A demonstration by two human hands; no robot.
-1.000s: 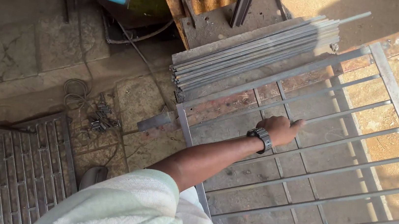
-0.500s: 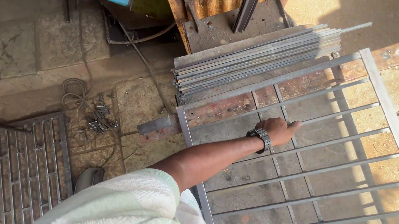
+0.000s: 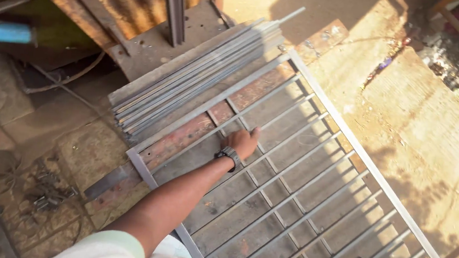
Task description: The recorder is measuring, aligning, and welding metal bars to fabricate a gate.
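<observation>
One hand, the left hand (image 3: 242,142), lies flat with fingers spread on the metal grille (image 3: 315,178) lying on the floor beside the bundle of steel bars (image 3: 195,80), probably steadying it, right hand out of view.

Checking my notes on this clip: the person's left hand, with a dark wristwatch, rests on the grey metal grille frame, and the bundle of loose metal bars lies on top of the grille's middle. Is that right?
Not quite. In the head view the left hand with the dark wristwatch does rest on the grey metal grille frame, but the bundle of loose metal bars lies beside the grille's far end, on the ground, not across its middle.
</observation>
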